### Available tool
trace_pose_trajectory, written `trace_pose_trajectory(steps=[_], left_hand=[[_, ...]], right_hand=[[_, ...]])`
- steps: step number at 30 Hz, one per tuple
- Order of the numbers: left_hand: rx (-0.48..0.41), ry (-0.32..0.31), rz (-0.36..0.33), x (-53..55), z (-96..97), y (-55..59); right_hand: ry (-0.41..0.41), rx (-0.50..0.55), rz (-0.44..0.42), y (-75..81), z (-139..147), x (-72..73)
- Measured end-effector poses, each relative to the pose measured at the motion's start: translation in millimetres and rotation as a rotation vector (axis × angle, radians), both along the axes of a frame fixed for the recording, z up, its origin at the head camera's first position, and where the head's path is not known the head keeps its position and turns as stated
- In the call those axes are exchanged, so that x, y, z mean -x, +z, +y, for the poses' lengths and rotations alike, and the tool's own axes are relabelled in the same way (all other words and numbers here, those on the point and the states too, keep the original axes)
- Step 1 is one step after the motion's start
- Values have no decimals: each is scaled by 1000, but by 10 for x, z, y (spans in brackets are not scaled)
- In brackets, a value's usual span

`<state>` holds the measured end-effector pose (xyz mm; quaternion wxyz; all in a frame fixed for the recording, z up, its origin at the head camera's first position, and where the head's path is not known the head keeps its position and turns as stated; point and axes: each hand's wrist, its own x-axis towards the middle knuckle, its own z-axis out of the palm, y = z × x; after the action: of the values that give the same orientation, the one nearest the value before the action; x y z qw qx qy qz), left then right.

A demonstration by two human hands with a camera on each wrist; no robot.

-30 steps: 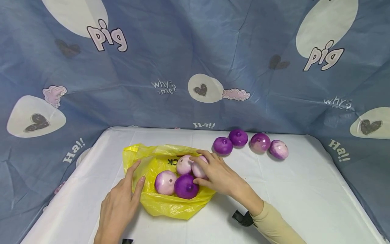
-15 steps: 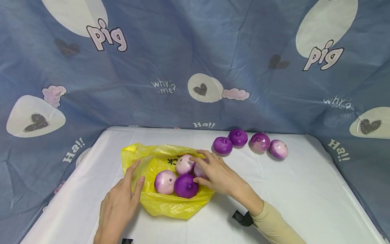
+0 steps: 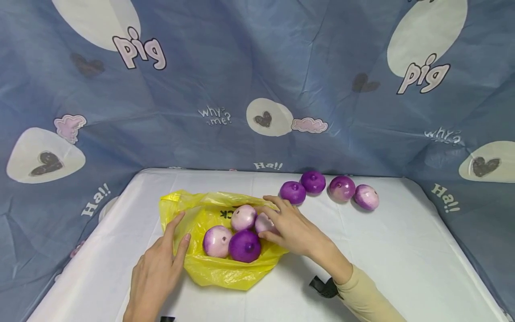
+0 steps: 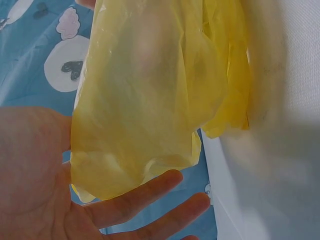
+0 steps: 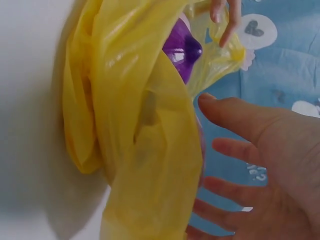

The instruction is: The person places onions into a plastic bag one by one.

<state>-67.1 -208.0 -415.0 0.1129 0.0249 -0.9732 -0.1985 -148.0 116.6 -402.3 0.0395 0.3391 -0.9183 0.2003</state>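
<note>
Yellow bag [image 3: 225, 273] w/ onions [image 3: 244, 246]; bkdrp [image 3: 225, 67] reads "pig".

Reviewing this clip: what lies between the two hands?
In the head view, the yellow bag, holding four onions, lies between the left hand and the right hand.

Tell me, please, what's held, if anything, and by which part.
No hold is certain: left hand at the yellow bag's left edge, right hand over a pale onion.
</note>
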Motion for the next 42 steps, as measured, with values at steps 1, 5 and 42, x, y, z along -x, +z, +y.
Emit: trace_pose_trajectory(steps=[1,5,42], left_hand=[[0,1,-1,-1,0,0],[-1,6,-4,-3,0,3],[-3,-9,14,6,17,-26]], right_hand=[[-4,4,-2,9,7,5],[-35,18,-11,58,51,19],[-211,39,51,-113,405,402]])
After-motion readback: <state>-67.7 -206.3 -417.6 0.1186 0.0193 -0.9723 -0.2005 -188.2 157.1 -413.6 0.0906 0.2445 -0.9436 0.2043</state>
